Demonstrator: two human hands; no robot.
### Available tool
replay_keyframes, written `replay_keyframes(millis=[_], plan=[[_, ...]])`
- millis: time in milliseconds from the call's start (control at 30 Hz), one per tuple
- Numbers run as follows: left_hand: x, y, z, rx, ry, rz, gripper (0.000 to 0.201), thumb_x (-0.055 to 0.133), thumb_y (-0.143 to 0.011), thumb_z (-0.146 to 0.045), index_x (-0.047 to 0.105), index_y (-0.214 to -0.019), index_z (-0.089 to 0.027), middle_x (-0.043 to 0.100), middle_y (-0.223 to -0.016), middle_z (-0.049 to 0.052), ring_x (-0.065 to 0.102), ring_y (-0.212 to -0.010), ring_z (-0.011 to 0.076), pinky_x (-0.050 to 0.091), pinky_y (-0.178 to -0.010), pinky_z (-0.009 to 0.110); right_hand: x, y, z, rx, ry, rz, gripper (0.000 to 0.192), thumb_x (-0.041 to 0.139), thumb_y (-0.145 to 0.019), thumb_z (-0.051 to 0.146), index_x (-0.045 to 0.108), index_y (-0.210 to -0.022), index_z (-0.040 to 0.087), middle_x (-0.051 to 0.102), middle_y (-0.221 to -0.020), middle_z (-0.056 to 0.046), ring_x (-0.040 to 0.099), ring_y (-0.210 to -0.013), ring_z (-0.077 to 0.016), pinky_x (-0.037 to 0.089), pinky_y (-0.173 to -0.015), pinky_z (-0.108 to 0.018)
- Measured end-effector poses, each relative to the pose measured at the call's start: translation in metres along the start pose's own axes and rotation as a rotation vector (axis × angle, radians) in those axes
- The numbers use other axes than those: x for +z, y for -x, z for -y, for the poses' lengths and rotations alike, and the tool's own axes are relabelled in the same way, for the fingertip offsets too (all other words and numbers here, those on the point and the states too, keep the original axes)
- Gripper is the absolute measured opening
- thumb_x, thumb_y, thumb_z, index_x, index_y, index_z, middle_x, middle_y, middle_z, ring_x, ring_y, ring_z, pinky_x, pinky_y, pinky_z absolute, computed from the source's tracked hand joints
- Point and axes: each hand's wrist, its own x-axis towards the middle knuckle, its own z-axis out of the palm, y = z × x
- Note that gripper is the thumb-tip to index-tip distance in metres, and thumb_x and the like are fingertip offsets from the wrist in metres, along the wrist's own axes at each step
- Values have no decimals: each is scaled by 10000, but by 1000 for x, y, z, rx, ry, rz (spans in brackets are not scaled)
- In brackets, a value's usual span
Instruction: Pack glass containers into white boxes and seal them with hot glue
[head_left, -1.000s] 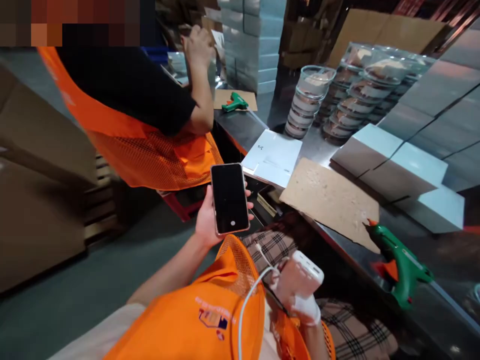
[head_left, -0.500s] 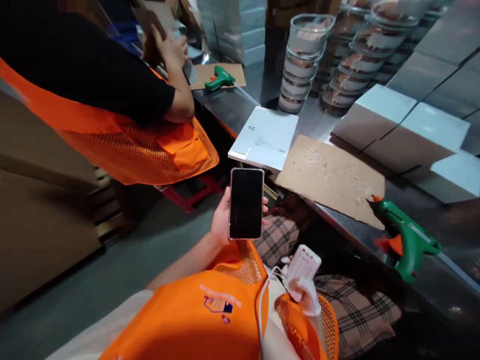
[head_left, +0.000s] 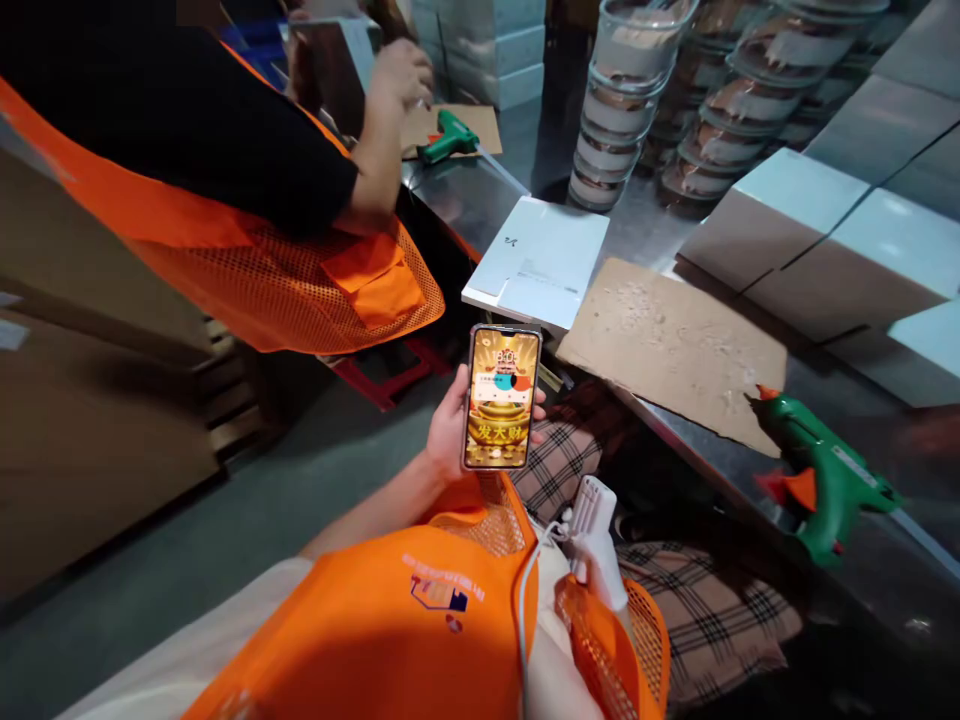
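My left hand [head_left: 450, 432] holds a phone [head_left: 502, 396] upright in front of me, its screen lit with a gold and red picture. My right hand [head_left: 600, 572], in a white glove, grips a white power bank [head_left: 590, 510] low by my lap, with a white cable [head_left: 525, 590] running from it across my orange vest. Both hands are over my checked trousers, short of the metal table [head_left: 690, 450].
A green glue gun [head_left: 817, 480] lies on the table edge at right beside a cardboard sheet [head_left: 675, 350]. White boxes [head_left: 795, 240], a flat white box [head_left: 540, 262] and stacks of clear tubs [head_left: 622, 110] stand behind. A co-worker in an orange vest [head_left: 247, 270] works at left.
The phone screen, dark before, is now lit. My right hand has turned the power bank on edge and lowered it. The view has shifted down and closer to the table.
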Motion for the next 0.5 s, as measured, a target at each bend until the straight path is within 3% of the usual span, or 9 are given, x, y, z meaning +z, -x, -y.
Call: replay_keyframes(millis=[300,500], plan=[[-9,-1,1,-2,-9,10,764,319,-1040,-699,647,-1405,-114,779,-1202,211,808,-972,327,683,-820,487,11,7,14,36,-7,-14,865,773,-448,163,579,-1277,315,726,-862,16,684,-662,-195,572,-613,-299],[-4,0,1,-39,-64,5,844,284,-1024,-757,654,-1377,-86,790,-1101,211,810,-836,318,684,-693,453,15,8,17,17,35,-17,724,765,-457,193,627,-1156,322,714,-849,-10,671,-653,-230,565,-585,-360]])
